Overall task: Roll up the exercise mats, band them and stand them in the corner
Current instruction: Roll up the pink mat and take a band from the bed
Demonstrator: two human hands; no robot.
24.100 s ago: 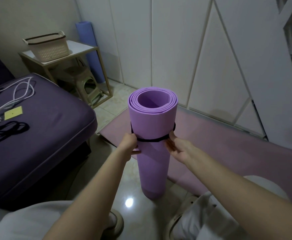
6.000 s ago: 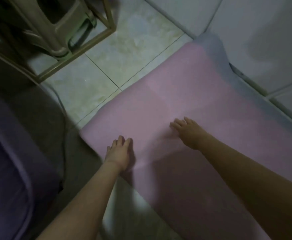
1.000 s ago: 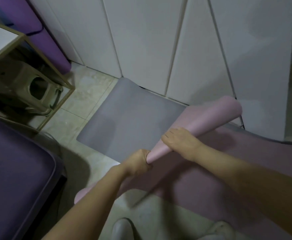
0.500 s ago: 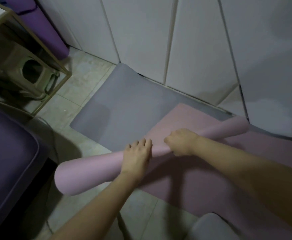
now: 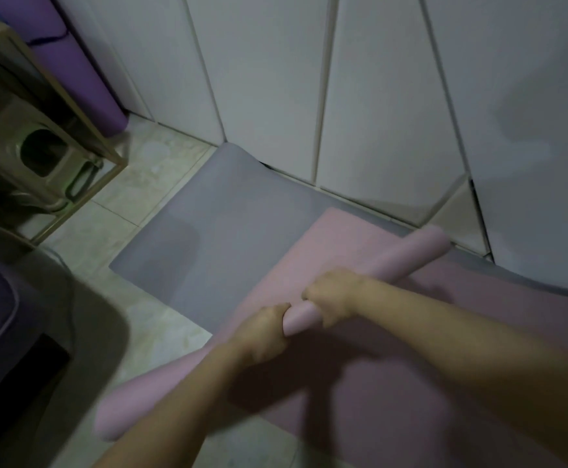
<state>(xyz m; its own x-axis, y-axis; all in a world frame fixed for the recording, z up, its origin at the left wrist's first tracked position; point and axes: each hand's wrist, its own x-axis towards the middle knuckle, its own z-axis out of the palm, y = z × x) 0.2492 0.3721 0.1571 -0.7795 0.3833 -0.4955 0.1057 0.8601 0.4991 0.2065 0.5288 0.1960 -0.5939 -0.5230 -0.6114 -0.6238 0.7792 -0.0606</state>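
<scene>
Pink mat [image 5: 420, 253] part-rolled beside grey mat [image 5: 225, 238], roll's long axis diag. from near-left to far-right; left hand [image 5: 262, 332] & right hand [image 5: 333, 298] both clenched round its middle, side by side, unrolled rest twd person's right

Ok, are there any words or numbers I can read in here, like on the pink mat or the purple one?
No words, numbers or signs can be read here.
The pink mat, the grey mat under it, the rolled purple mat and the white doors are all plain.
The stool is dark and a bit blurred; no label shows on it.
</scene>
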